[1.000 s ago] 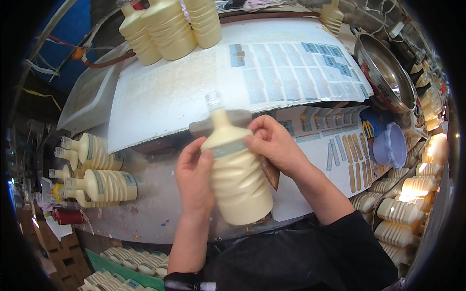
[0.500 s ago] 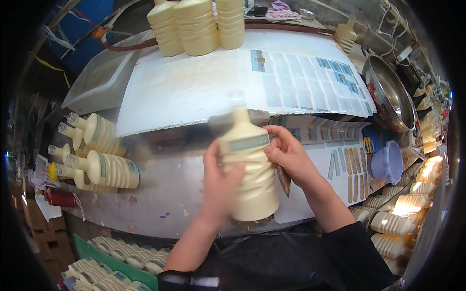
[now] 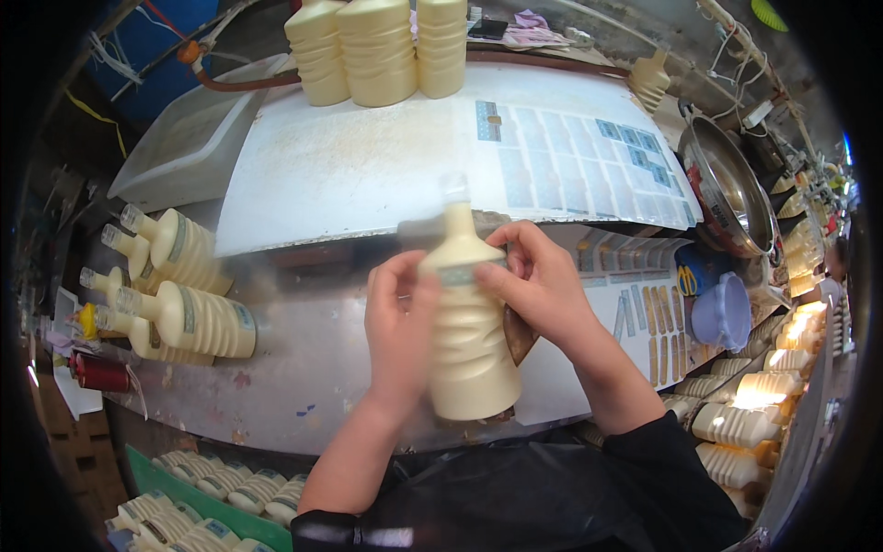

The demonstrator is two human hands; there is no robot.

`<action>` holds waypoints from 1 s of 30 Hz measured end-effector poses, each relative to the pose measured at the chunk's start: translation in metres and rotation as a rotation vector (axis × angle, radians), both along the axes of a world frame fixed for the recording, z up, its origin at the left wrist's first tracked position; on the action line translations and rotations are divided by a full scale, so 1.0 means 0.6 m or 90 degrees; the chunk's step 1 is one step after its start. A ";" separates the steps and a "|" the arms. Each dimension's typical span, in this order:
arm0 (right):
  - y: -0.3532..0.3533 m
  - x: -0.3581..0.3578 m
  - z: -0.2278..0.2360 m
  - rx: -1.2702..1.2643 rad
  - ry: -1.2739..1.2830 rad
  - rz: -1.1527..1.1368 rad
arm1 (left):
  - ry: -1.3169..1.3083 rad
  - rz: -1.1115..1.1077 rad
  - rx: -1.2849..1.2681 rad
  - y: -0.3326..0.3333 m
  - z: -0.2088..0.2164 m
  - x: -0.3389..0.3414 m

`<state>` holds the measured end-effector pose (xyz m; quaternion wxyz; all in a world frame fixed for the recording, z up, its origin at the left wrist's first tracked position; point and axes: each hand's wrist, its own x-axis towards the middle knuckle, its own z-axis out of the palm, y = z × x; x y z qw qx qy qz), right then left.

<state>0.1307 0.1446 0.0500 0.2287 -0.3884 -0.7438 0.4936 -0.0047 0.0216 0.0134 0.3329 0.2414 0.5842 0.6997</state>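
Note:
I hold a cream ribbed plastic bottle (image 3: 469, 331) upright over the metal work table (image 3: 303, 368), its clear cap pointing away from me. My left hand (image 3: 397, 322) wraps the bottle's left side. Fingers of my right hand (image 3: 541, 281) press a narrow label band around its neck. The bottle is blurred from motion. A white sheet of blue-grey labels (image 3: 579, 156) lies just beyond the bottle.
Labelled bottles (image 3: 179, 294) lie stacked at the left. Three bottles (image 3: 377, 46) stand at the back beside a white tray (image 3: 184, 138). At the right are a metal bowl (image 3: 727, 189), a blue lid (image 3: 722, 313), label strips (image 3: 644, 322) and more bottles (image 3: 736, 423).
The bottle has turned in my hands and its lower body now shows bare ribs. My right hand shifted up from the body to the neck band.

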 end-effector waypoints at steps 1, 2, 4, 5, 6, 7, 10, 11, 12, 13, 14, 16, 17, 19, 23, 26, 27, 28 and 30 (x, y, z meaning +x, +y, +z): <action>0.000 -0.003 0.002 0.021 -0.028 -0.007 | 0.004 0.000 -0.011 0.003 -0.005 0.000; 0.000 -0.004 0.005 0.041 -0.056 -0.014 | 0.009 0.000 -0.022 0.006 -0.009 0.001; -0.002 -0.007 0.010 0.062 -0.091 -0.025 | 0.008 0.007 -0.030 0.009 -0.010 0.002; -0.003 -0.009 0.013 0.065 -0.098 -0.030 | 0.008 0.010 -0.034 0.010 -0.011 0.002; -0.004 -0.009 0.014 0.067 -0.103 -0.034 | 0.007 0.011 -0.033 0.010 -0.011 0.002; -0.005 -0.010 0.014 0.068 -0.107 -0.036 | 0.005 0.012 -0.032 0.010 -0.011 0.002; -0.006 -0.012 0.015 0.072 -0.118 -0.039 | -0.006 0.011 -0.023 0.010 -0.010 0.003; -0.007 -0.013 0.015 0.073 -0.121 -0.040 | -0.011 0.011 -0.019 0.010 -0.010 0.003; -0.008 -0.013 0.016 0.075 -0.124 -0.042 | -0.015 0.010 -0.013 0.010 -0.010 0.002; -0.009 -0.014 0.017 0.070 -0.113 -0.047 | -0.018 0.009 -0.007 0.010 -0.010 0.002; -0.011 -0.015 0.017 0.065 -0.102 -0.053 | -0.022 0.008 -0.001 0.010 -0.010 0.002; -0.014 -0.017 0.016 0.065 -0.092 -0.060 | -0.007 0.005 -0.003 0.008 -0.010 0.002; -0.015 -0.018 0.016 0.071 -0.094 -0.063 | 0.000 0.004 -0.004 0.007 -0.009 0.002; -0.016 -0.020 0.017 0.076 -0.098 -0.066 | -0.002 0.008 0.002 0.008 -0.013 0.001; -0.017 -0.019 0.013 0.077 -0.079 -0.067 | -0.035 0.023 0.013 0.000 -0.015 0.005; -0.021 -0.019 0.017 0.070 -0.080 -0.072 | -0.078 0.022 0.043 -0.008 -0.017 0.009; -0.021 -0.020 0.018 0.064 -0.085 -0.073 | -0.073 0.022 0.045 -0.009 -0.015 0.011; -0.022 -0.020 0.017 0.066 -0.083 -0.072 | -0.069 0.022 0.048 -0.010 -0.011 0.013; -0.022 -0.020 0.016 0.070 -0.079 -0.073 | -0.014 0.010 0.023 -0.009 -0.010 0.011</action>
